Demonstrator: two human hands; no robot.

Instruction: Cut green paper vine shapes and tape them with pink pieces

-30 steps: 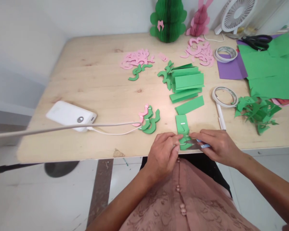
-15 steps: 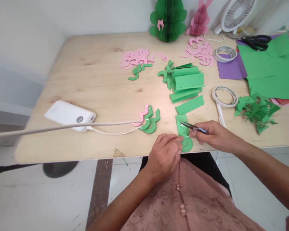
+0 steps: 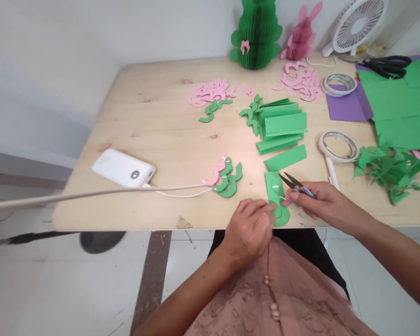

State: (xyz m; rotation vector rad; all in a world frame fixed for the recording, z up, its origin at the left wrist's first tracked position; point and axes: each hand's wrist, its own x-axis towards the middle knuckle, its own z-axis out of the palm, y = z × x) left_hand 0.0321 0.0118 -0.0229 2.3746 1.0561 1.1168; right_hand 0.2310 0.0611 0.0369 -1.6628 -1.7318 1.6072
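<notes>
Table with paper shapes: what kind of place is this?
Probably a paper-craft workspace. Green cutouts and a tape roll lie on the wooden table, a paper tree stands at the back, and the right hand holds small scissors by a green strip the left hand pinches.

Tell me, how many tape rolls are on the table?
2. One tape roll lies on the purple paper by the fan; the other tape roll lies near the green scraps. Green sheets may hide more.
</notes>
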